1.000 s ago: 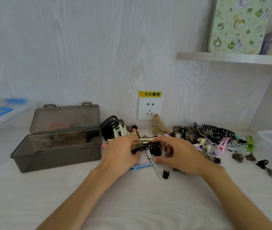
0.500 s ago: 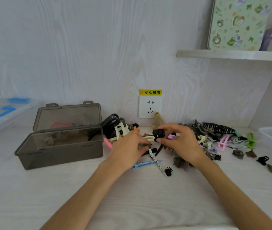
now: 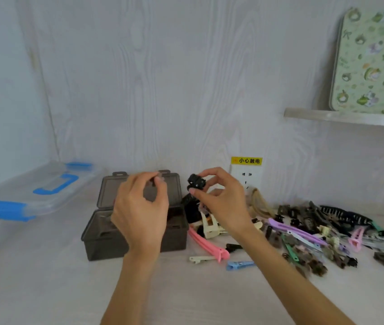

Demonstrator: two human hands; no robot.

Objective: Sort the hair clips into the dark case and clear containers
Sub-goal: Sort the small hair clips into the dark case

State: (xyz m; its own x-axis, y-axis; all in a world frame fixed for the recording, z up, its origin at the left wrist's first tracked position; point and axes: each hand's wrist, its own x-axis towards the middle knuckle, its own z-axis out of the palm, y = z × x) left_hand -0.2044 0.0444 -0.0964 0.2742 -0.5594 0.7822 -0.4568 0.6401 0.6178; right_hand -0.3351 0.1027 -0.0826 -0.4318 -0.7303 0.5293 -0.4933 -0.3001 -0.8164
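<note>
The dark translucent case (image 3: pixel 106 247) stands open on the table, its lid leaning back against the wall. My left hand (image 3: pixel 139 214) is raised in front of it with thumb and forefinger drawn together; blur hides whether anything sits between them. My right hand (image 3: pixel 223 202) is lifted beside the case and pinches a small black claw clip (image 3: pixel 195 181) at its fingertips. A clear container with blue latches (image 3: pixel 45 191) lies at the far left. The pile of hair clips (image 3: pixel 315 235) spreads over the table to the right.
A long pink clip (image 3: pixel 207 245), a cream clip (image 3: pixel 200 259) and a blue clip (image 3: pixel 240 265) lie right of the case. A wall outlet (image 3: pixel 247 179) is behind my right hand. A shelf (image 3: pixel 345 118) with a patterned tin (image 3: pixel 371 62) hangs at upper right.
Both hands rose off the table from the clip pile. My right hand carried the black claw clip up and left, and my left hand moved over the dark case.
</note>
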